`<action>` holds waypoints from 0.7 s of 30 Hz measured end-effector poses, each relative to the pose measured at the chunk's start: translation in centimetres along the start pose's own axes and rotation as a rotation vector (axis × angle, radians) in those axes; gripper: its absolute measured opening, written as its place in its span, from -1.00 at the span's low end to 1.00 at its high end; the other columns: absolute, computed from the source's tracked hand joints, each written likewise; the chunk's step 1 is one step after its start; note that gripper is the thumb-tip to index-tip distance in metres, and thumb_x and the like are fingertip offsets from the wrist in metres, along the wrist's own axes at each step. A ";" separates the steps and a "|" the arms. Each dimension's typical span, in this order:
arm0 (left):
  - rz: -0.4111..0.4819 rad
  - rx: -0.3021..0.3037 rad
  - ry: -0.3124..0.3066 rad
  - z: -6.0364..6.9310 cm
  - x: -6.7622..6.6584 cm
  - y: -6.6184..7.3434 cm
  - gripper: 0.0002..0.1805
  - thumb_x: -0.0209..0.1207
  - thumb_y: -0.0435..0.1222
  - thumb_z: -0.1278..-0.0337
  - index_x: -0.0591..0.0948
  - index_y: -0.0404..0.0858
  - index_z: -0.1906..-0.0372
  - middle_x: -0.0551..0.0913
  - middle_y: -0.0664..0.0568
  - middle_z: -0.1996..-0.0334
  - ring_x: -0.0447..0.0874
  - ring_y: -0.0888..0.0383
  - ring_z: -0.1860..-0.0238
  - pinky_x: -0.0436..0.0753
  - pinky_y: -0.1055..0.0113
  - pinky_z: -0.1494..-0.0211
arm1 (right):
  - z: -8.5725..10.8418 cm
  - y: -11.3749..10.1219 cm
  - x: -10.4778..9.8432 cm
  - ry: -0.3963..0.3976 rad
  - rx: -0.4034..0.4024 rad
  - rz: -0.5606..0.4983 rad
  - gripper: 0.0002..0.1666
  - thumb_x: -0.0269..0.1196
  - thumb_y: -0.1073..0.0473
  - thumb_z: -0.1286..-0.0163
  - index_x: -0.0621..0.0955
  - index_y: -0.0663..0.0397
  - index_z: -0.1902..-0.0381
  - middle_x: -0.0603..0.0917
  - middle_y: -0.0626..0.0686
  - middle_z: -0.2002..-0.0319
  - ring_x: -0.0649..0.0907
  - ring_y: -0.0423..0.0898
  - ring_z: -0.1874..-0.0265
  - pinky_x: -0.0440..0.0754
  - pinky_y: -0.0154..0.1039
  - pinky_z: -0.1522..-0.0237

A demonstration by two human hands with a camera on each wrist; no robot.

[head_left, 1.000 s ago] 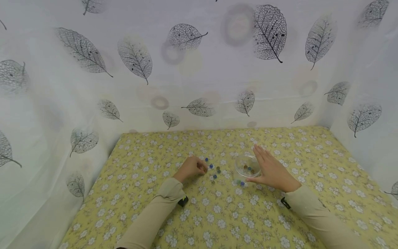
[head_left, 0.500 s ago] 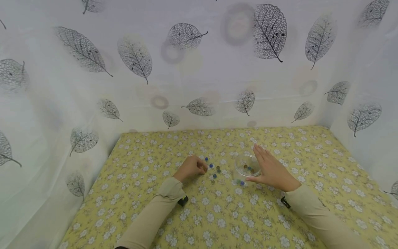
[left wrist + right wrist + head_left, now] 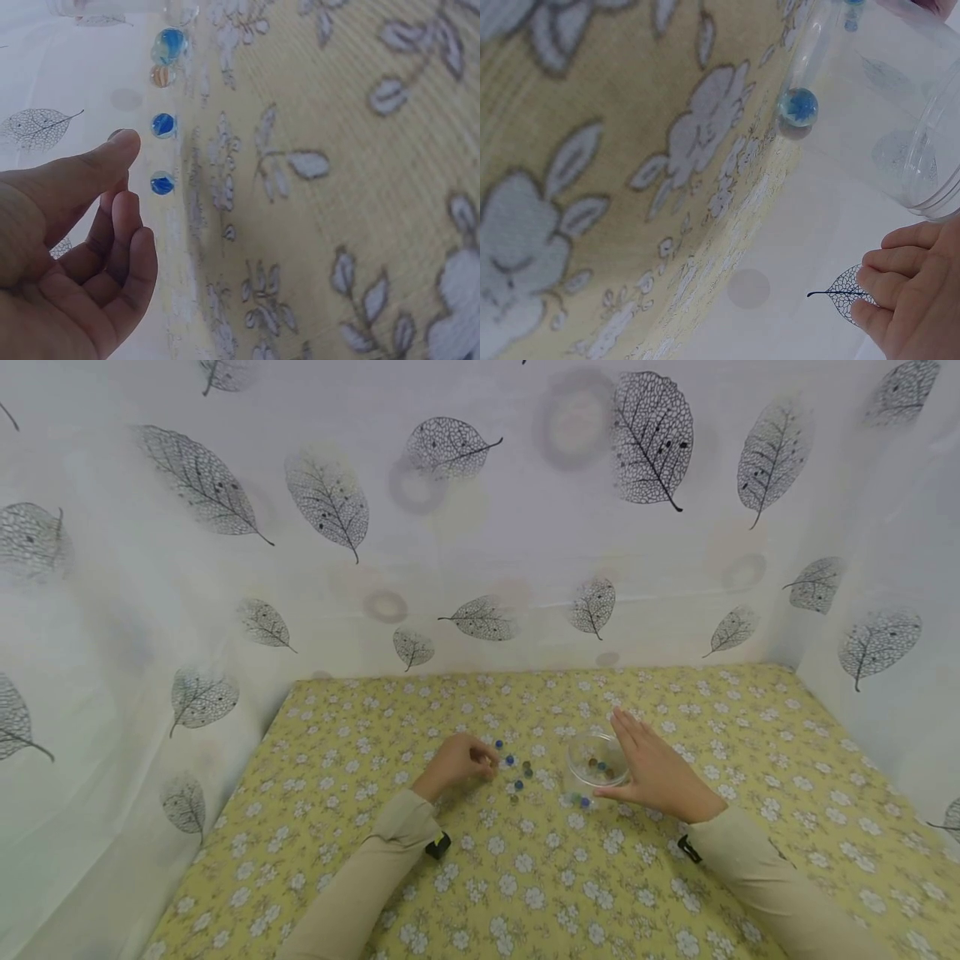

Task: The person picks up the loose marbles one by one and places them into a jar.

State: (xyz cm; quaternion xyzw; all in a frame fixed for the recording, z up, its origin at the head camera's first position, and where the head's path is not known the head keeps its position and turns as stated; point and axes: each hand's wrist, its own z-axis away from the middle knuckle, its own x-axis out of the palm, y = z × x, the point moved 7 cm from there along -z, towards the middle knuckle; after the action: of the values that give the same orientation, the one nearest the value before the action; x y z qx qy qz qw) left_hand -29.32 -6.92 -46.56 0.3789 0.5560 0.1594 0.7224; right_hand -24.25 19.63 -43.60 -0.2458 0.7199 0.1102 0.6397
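In the head view my left hand [image 3: 459, 766] hovers just left of several loose glass marbles, among them blue ones [image 3: 510, 760] [image 3: 518, 785]. The left wrist view shows this hand [image 3: 90, 240] with loosely curled fingers, thumb tip close to the index finger, and nothing visible between them; blue marbles [image 3: 163, 125] lie beyond. A clear round jar [image 3: 576, 781] stands to the right, with several marbles showing through it. My right hand [image 3: 660, 777] is spread along its right side, fingers straight, thumb toward its front. In the right wrist view those fingers [image 3: 919, 281] lie by the jar's rim [image 3: 930, 206].
A yellow flowered cloth [image 3: 525, 893] covers the table. White sheeting with printed leaves [image 3: 480, 543] hangs at the back and on both sides. A dark wrist device [image 3: 438, 845] is on my left wrist, another [image 3: 688, 849] on my right.
My left hand has shifted slightly to the left, and its fingers have loosened a little. The right hand, the jar and the loose marbles have stayed where they were.
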 end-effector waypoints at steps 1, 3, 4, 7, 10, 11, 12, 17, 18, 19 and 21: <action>0.001 0.013 0.005 0.1 -0.1 0.1 -0.84 0.33 -0.36 0.02 0.74 -0.21 0.25 0.67 0.03 0.37 0.55 0.24 0.44 0.58 0.39 0.31 | 0.0 0.0 0.0 -0.001 0.001 0.000 0.38 0.20 -0.51 -0.04 -0.05 0.32 -0.46 -0.03 0.33 -0.46 0.06 0.27 -0.43 0.06 0.18 -0.40; 0.008 0.027 0.011 0.1 -0.3 0.3 -0.82 0.34 -0.35 0.03 0.74 -0.22 0.24 0.66 0.03 0.40 0.55 0.24 0.46 0.58 0.39 0.33 | 0.0 0.0 0.1 -0.002 0.003 0.000 0.38 0.19 -0.52 -0.04 -0.05 0.33 -0.46 -0.04 0.33 -0.46 0.06 0.27 -0.43 0.06 0.18 -0.40; 0.011 0.033 0.013 0.2 -0.3 0.4 -0.82 0.34 -0.34 0.03 0.74 -0.22 0.24 0.66 0.04 0.42 0.55 0.23 0.46 0.57 0.39 0.34 | 0.0 0.0 0.1 -0.002 0.003 -0.001 0.38 0.19 -0.52 -0.04 -0.05 0.33 -0.46 -0.04 0.33 -0.46 0.06 0.27 -0.43 0.06 0.18 -0.40; 0.014 0.047 0.017 0.3 -0.5 0.7 -0.82 0.35 -0.32 0.04 0.74 -0.22 0.24 0.66 0.05 0.46 0.57 0.20 0.46 0.56 0.39 0.36 | 0.0 0.0 0.0 0.001 0.001 -0.003 0.38 0.18 -0.52 -0.04 -0.05 0.33 -0.46 -0.04 0.33 -0.46 0.06 0.27 -0.43 0.07 0.19 -0.39; 0.015 0.057 0.023 0.5 -0.6 1.0 -0.84 0.34 -0.33 0.01 0.74 -0.22 0.25 0.67 0.05 0.47 0.59 0.17 0.45 0.55 0.39 0.38 | 0.0 0.0 0.0 0.007 0.001 -0.008 0.37 0.19 -0.52 -0.04 -0.05 0.32 -0.46 -0.03 0.33 -0.46 0.06 0.27 -0.43 0.08 0.19 -0.39; 0.014 0.065 0.026 0.6 -0.7 1.2 -0.84 0.33 -0.33 0.00 0.74 -0.22 0.25 0.67 0.05 0.48 0.59 0.15 0.46 0.55 0.39 0.40 | 0.0 0.0 0.0 0.010 -0.001 -0.010 0.37 0.19 -0.51 -0.04 -0.05 0.32 -0.46 -0.02 0.33 -0.46 0.07 0.27 -0.43 0.08 0.18 -0.39; 0.012 0.072 0.030 0.7 -0.7 1.3 -0.85 0.32 -0.33 -0.01 0.73 -0.21 0.25 0.66 0.05 0.48 0.59 0.15 0.46 0.54 0.39 0.41 | 0.0 0.0 0.0 0.015 -0.002 -0.012 0.37 0.20 -0.51 -0.04 -0.04 0.32 -0.46 -0.01 0.34 -0.46 0.08 0.28 -0.43 0.09 0.19 -0.38; 0.006 0.098 0.048 1.0 -1.1 1.9 -0.85 0.30 -0.32 -0.04 0.73 -0.18 0.23 0.65 0.05 0.48 0.56 0.20 0.48 0.53 0.41 0.43 | 0.0 -0.1 0.0 0.016 -0.004 -0.007 0.36 0.19 -0.50 -0.05 -0.04 0.32 -0.46 -0.01 0.34 -0.46 0.08 0.28 -0.43 0.09 0.19 -0.38; 0.002 0.100 0.052 1.1 -1.1 2.0 -0.85 0.30 -0.31 -0.05 0.73 -0.18 0.23 0.65 0.06 0.48 0.55 0.22 0.48 0.53 0.42 0.42 | 0.0 -0.1 0.0 0.014 -0.003 -0.006 0.36 0.19 -0.50 -0.05 -0.04 0.32 -0.46 -0.01 0.34 -0.46 0.08 0.28 -0.43 0.09 0.19 -0.38; 0.002 0.101 0.055 1.2 -1.2 2.1 -0.84 0.30 -0.30 -0.04 0.73 -0.18 0.22 0.65 0.06 0.48 0.55 0.23 0.48 0.53 0.42 0.42 | 0.0 -0.1 0.0 0.007 -0.001 -0.005 0.37 0.19 -0.51 -0.05 -0.05 0.31 -0.46 -0.02 0.33 -0.46 0.07 0.28 -0.43 0.08 0.19 -0.39; 0.004 0.107 0.062 1.4 -1.4 2.4 -0.83 0.30 -0.30 -0.04 0.73 -0.19 0.21 0.65 0.06 0.47 0.53 0.26 0.48 0.53 0.42 0.41 | 0.0 -0.1 -0.1 0.003 -0.001 -0.005 0.37 0.18 -0.51 -0.06 -0.06 0.32 -0.46 -0.02 0.34 -0.46 0.07 0.28 -0.43 0.08 0.19 -0.38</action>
State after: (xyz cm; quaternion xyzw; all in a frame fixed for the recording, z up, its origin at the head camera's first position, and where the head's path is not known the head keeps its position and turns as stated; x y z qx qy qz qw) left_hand -28.03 -6.74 -43.77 0.4131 0.5852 0.1426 0.6830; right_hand -24.19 19.57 -43.54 -0.2480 0.7202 0.1087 0.6388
